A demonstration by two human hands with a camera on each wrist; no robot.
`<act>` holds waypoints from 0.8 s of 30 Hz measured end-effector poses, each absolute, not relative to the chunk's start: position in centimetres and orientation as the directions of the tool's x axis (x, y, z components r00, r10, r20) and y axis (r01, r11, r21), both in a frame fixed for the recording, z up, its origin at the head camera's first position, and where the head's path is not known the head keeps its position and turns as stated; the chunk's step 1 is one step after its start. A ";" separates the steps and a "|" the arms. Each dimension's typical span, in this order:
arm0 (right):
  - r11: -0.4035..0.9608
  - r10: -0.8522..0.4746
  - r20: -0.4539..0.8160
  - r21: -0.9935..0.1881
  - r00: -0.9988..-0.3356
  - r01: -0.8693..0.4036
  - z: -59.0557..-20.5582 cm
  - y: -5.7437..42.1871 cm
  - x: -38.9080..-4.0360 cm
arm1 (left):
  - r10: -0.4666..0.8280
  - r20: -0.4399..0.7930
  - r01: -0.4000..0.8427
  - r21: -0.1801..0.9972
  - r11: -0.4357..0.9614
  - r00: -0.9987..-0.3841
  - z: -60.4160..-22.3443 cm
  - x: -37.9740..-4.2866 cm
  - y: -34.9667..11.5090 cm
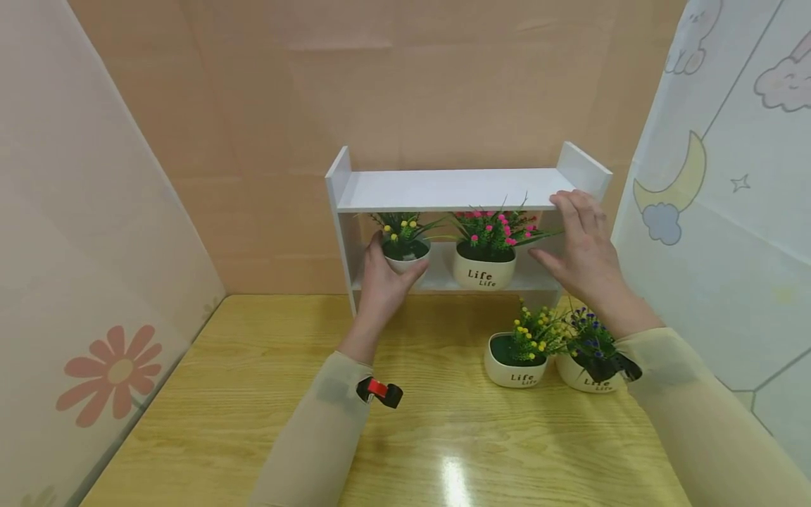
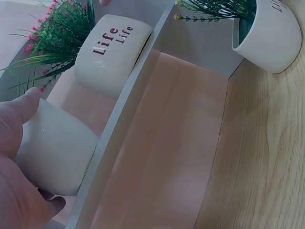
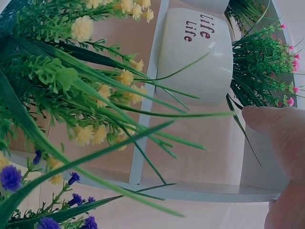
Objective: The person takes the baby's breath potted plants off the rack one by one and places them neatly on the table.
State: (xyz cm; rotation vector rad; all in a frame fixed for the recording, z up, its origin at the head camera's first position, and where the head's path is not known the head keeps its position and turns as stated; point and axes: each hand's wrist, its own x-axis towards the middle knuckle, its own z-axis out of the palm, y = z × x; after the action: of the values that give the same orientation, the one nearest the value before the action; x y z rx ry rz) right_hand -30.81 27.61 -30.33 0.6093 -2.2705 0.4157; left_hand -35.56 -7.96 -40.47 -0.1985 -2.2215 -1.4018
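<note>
My left hand (image 1: pixel 384 282) grips a white pot with yellow flowers (image 1: pixel 405 255) at the left of the lower board. In the left wrist view the fingers and thumb lie around that pot's plain side (image 2: pixel 59 148). Beside it on the same board is a pot with pink flowers (image 1: pixel 484 271), marked "Life". The fingertips of my right hand (image 1: pixel 586 246) rest on the front edge of the upper board of a white shelf (image 1: pixel 453 189), near its right end. Its thumb points toward the pink flowers' leaves, and the hand holds nothing.
On the wooden table (image 1: pixel 253 394), right of centre and before the shelf, stand a pot with yellow flowers (image 1: pixel 516 370) and a pot with purple flowers (image 1: pixel 583 373), partly covered by my right wrist. Printed panels (image 1: pixel 728 246) enclose the sides.
</note>
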 end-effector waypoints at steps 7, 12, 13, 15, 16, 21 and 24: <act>0.849 -0.282 0.716 -0.122 -0.638 -0.513 -30.3 27.3 -30.6 | -0.128 0.433 0.337 0.827 0.451 -0.892 -36.2 -31.0 -7.2; 0.850 -0.284 0.711 -0.124 -0.643 -0.512 -30.2 27.3 -30.6 | -0.138 0.433 0.331 0.827 0.455 -0.891 -36.2 -30.9 -7.2; 0.850 -0.285 0.711 -0.123 -0.644 -0.512 -30.2 27.3 -30.6 | -0.138 0.435 0.334 0.826 0.454 -0.890 -36.1 -30.8 -7.2; 0.851 -0.284 0.710 -0.123 -0.645 -0.511 -30.3 27.3 -30.6 | -0.138 0.439 0.338 0.826 0.451 -0.888 -36.1 -30.8 -7.1; 0.852 -0.283 0.710 -0.123 -0.645 -0.509 -30.3 27.4 -30.6 | -0.139 0.442 0.341 0.826 0.449 -0.886 -36.1 -30.8 -7.1; 0.856 -0.275 0.712 -0.125 -0.646 -0.502 -30.3 27.5 -30.6 | -0.143 0.466 0.361 0.816 0.451 -0.873 -36.2 -30.8 -7.1; 0.858 -0.273 0.710 -0.125 -0.649 -0.498 -30.3 27.5 -30.7 | -0.146 0.468 0.363 0.817 0.449 -0.872 -36.3 -30.9 -7.1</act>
State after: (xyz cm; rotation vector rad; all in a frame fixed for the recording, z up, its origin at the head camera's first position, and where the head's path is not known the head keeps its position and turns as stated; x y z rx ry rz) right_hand -30.73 27.46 -30.34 0.5552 -2.3063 0.4030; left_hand -30.86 -7.09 -36.29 -0.1816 -2.2267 -1.4217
